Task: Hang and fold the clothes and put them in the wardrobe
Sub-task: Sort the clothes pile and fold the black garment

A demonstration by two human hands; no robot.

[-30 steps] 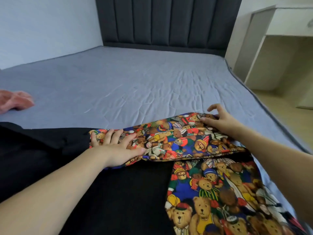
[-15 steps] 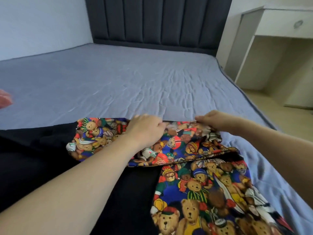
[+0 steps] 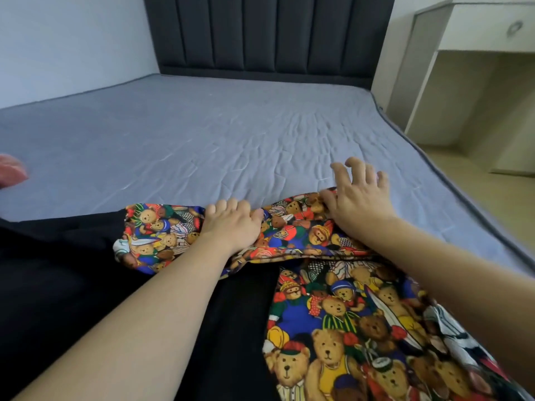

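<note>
At the far left edge of the bed (image 3: 202, 134), a pink cloth (image 3: 11, 170) shows only partly, blurred, lying on the grey-blue sheet well apart from everything else. Next to the right, a black garment (image 3: 58, 270) is spread across the near side of the bed and runs under the person's left forearm.

On top of the black garment lies the bear-print garment (image 3: 333, 328), a bright fabric covered in teddy bears. Its upper part forms a band that runs crosswise, with its left end resting on the black garment and its far edge against the bare sheet. A longer section runs from under that band down toward the lower right corner of the view.

The left hand (image 3: 231, 224) sits on the middle of the crosswise band, knuckles up, its fingers curled down over the band's far edge; whether they pinch the cloth or only press it cannot be told. The right hand (image 3: 357, 195) is just to the right of it, near the band's right end. Its fingers are spread and lightly bent, lifted above the sheet beyond the fabric's edge, while the thumb and the heel of the hand touch the print.

Behind the bed stands a dark padded headboard (image 3: 269, 33). At the far right, beside the bed, is a pale desk (image 3: 477, 30) with a drawer.
</note>
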